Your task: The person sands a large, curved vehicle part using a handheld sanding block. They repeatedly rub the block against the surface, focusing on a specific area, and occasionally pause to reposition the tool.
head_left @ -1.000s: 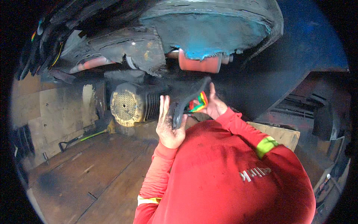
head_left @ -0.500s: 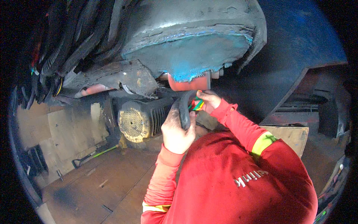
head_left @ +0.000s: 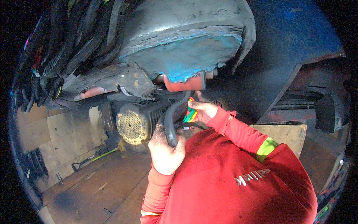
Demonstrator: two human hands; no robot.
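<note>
A long dark rubber strip [head_left: 177,112] is gripped near its lower end by my left hand [head_left: 168,151], fingers wrapped round it. It curves upward to the underside of a red rounded roller or belt [head_left: 184,84]; whether it touches there I cannot tell. My right hand [head_left: 205,110] is closed near the strip's upper part. Between its fingers shows a green, red and yellow piece [head_left: 192,112], whose kind I cannot make out. Ragged blue fabric [head_left: 186,58] hangs over the red part from a grey housing [head_left: 186,16].
Many dark strips [head_left: 74,44] hang at the upper left. A motor with a perforated yellowish cover [head_left: 134,123] stands left of my hands. A long green-handled tool [head_left: 95,158] lies by the boards [head_left: 71,130]. A blue panel [head_left: 287,41] rises at the right, above a wooden board [head_left: 285,136].
My left hand has moved down and left, drawing the strip from a tight bend into a longer curve. My right hand has shifted slightly down and still grips the coloured piece.
</note>
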